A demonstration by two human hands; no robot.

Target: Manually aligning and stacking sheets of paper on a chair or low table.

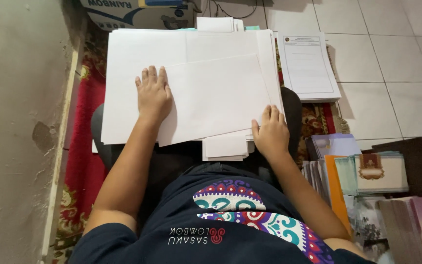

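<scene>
Evidently a white sheet (216, 100), lying tilted atop the paper stack (137, 54) across the lap, is being squared. The left hand (153, 95) is pressed flat, fingers spread, gripping nothing; the right hand (271, 133) rests open-fingered at its lower corner. Alignment with the stack's edges seems called for.

Top sheet (216, 98): plain white.
Paper stack (128, 58): white, unmarked.
Printed form (307, 66): white with black lines.
Rug (81, 161): deep red, gold floral pattern.
Floor tiles (391, 58): off-white, grey grout.
Shirt (186, 244): navy, with purple, teal and red ornamental print.
Folder (339, 190): orange.
Card stack (377, 172): cream, teal edges, brown emblem.
</scene>
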